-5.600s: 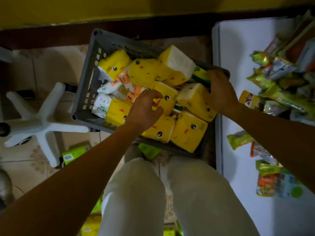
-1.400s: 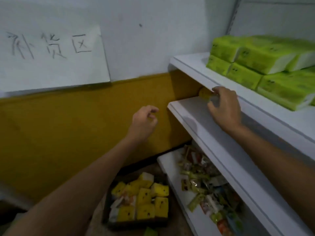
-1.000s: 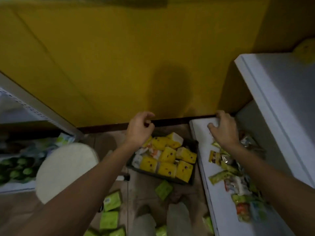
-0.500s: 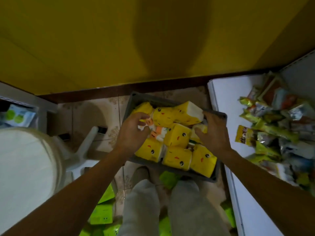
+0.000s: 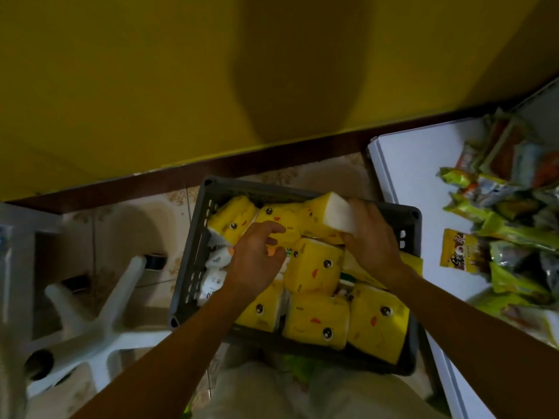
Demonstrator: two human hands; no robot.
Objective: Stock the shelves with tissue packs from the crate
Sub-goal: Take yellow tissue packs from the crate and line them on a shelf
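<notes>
A: Entry. Where is the stock?

B: In the grey crate (image 5: 193, 261) on the floor at the foot of the yellow wall, just left of the low white shelf board (image 5: 405, 182). Yellow tissue packs (image 5: 314, 322) fill it in a loose heap, some flat, some on edge. A few small white packs (image 5: 214, 276) sit wedged along its left wall.

A: Right hand?

B: The right hand (image 5: 373, 241) is at the far right corner. Its fingers wrap over the white end of a tilted pack (image 5: 325, 217) that leans up by the far rim. That pack rides highest and has a free end, so I judge it the easiest to lift out.

A: Left hand?

B: The left hand (image 5: 254, 261) is over the middle of the heap, fingers bent down onto a pack. Whether it has a hold or only touches, I cannot tell.

A: Why both hands in together?

B: Probably one pack per hand, to halve the trips. A guess only.

A: Shelf?

B: The board in view carries snack packets (image 5: 514, 237) on its right part. I see no tissue pack among them. Higher shelves are out of view.

A: Hazards?

B: The packs look soft and film-wrapped. Held by one end, the tilted pack may sag or slip. A white chair base (image 5: 99, 322) lies close on the left, in the way of a step back.
</notes>
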